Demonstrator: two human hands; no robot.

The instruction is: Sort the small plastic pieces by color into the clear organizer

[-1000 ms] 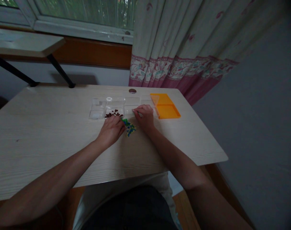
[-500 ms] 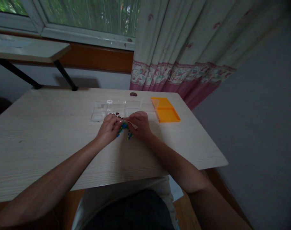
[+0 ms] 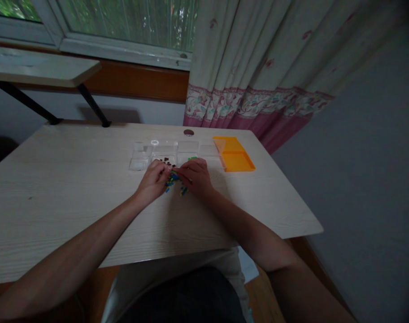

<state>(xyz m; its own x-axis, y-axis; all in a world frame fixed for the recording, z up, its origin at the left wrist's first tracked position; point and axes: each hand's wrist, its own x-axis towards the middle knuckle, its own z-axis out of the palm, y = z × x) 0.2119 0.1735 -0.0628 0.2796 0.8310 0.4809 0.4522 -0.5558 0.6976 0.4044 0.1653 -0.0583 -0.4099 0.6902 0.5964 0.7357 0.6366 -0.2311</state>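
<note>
My left hand (image 3: 154,178) is closed, its fingertips bent together over a heap of small blue, green and yellow pieces (image 3: 172,178). Almost touching it, my right hand (image 3: 197,177) has its thumb and index finger drawn together, pointing left. Whatever lies between either hand's fingertips is too small to make out. Just behind the hands stands a clear plastic compartment tray (image 3: 164,149). Small dark brown pieces (image 3: 166,159) lie at its front, partly hidden by my left hand. A bit of green (image 3: 192,158) shows in a front compartment behind my right hand.
An orange open case (image 3: 236,160) lies right of the tray, overlapped by its end. A dark brown round object (image 3: 189,133) rests near the table's back edge. On the left, a raised shelf (image 3: 56,72) stands on black legs. A curtain (image 3: 245,98) hangs behind the table.
Both hands stay nearly in place, with the fingers shifting slightly. Green now shows in the compartment behind my right hand. A whitish patch beside my right thumb no longer shows.
</note>
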